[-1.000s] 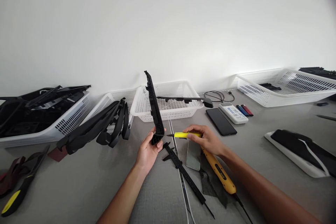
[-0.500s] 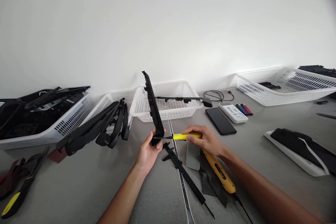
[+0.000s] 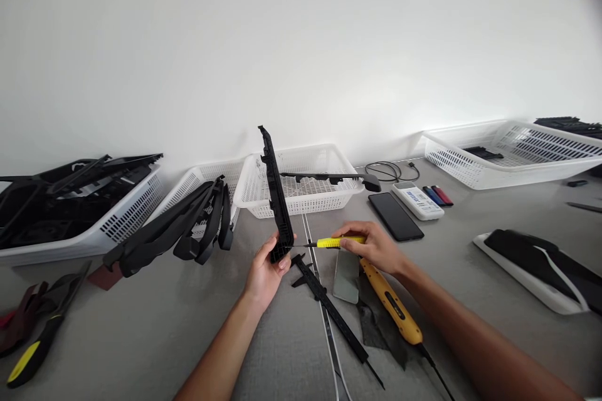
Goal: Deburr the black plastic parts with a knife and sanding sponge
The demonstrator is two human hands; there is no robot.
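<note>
Several black plastic parts [image 3: 66,194] fill the white basket [image 3: 126,216] at the frame's left, and more [image 3: 188,225] spill from the next one. Near centre, the left hand [image 3: 266,272] grips the foot of a long black trim strip [image 3: 276,191], standing it upright so its lower edge faces the tool. Right of it, the right hand [image 3: 376,247] pinches a yellow-handled knife [image 3: 336,242], its tip touching that edge. A caliper [image 3: 329,307] lies beneath, handy.

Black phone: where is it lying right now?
The black phone lies flat on the table right of centre, between the white basket and the white remote.
</note>
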